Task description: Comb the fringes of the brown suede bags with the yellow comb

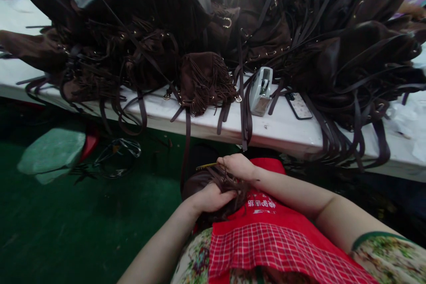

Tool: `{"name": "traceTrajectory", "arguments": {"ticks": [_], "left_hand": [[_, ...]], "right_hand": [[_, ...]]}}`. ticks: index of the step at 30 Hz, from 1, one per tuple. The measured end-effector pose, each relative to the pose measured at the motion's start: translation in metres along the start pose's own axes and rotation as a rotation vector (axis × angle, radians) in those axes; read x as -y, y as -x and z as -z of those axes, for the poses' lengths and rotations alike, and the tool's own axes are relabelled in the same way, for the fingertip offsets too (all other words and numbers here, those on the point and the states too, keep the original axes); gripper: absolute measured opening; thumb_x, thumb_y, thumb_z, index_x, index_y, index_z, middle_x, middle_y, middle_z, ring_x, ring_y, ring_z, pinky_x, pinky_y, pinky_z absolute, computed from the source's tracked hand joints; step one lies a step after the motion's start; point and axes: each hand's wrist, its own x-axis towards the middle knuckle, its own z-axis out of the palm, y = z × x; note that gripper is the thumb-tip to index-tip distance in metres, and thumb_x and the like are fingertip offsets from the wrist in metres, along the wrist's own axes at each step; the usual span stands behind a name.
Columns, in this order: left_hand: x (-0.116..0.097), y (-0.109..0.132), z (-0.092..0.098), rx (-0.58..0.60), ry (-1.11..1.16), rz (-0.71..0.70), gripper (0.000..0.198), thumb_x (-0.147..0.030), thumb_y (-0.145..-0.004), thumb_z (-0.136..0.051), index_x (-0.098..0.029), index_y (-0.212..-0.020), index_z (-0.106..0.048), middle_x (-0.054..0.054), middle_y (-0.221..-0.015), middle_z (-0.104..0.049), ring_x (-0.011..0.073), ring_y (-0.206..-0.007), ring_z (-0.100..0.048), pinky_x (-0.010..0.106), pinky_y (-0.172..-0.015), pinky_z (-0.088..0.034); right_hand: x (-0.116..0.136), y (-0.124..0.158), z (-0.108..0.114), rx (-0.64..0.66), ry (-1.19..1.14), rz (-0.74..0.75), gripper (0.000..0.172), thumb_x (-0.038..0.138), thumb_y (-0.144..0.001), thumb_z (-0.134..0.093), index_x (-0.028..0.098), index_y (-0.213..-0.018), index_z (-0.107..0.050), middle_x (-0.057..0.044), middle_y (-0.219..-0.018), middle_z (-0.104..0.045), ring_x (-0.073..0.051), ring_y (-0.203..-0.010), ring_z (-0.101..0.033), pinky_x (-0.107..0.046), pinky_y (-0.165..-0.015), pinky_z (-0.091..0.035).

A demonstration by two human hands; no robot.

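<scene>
A dark brown fringed bag (199,182) lies on my lap over a red apron (262,230). My left hand (213,198) is closed on the bag's fringe, pressing it down. My right hand (237,166) is closed round a thin yellow comb-like tool (206,166), whose tip sticks out to the left above the fringe. The rest of the bag is hidden under my hands.
A white table (282,128) runs across in front of me, heaped with several brown fringed bags (206,77) and hanging straps. A grey tape-dispenser-like device (261,91) and a phone (298,105) lie near its edge. Green floor (66,230) with a pale bundle (51,153) is at left.
</scene>
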Motion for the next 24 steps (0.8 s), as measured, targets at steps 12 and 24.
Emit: {"name": "traceTrajectory", "arguments": {"ticks": [12, 24], "left_hand": [[-0.025, -0.016, -0.016, 0.208, -0.215, -0.072, 0.02, -0.018, -0.08, -0.051, -0.018, -0.087, -0.07, 0.008, -0.096, -0.071, 0.0243, -0.092, -0.064, 0.035, -0.091, -0.045], [0.044, 0.012, 0.046, -0.568, 0.985, 0.258, 0.028, -0.032, -0.069, -0.074, -0.012, -0.089, -0.069, 0.006, -0.08, -0.072, 0.0211, -0.074, -0.067, 0.031, -0.074, -0.053]], "right_hand": [[0.004, -0.027, -0.013, -0.022, -0.027, -0.079, 0.033, 0.038, -0.096, -0.032, 0.018, -0.099, -0.059, -0.01, -0.088, -0.069, -0.023, -0.08, -0.066, -0.029, -0.064, -0.043], [-0.036, -0.009, 0.016, -0.339, -0.902, -0.151, 0.033, 0.046, -0.087, -0.05, 0.015, -0.096, -0.06, -0.002, -0.077, -0.067, -0.012, -0.058, -0.057, -0.025, -0.059, -0.045]]}}
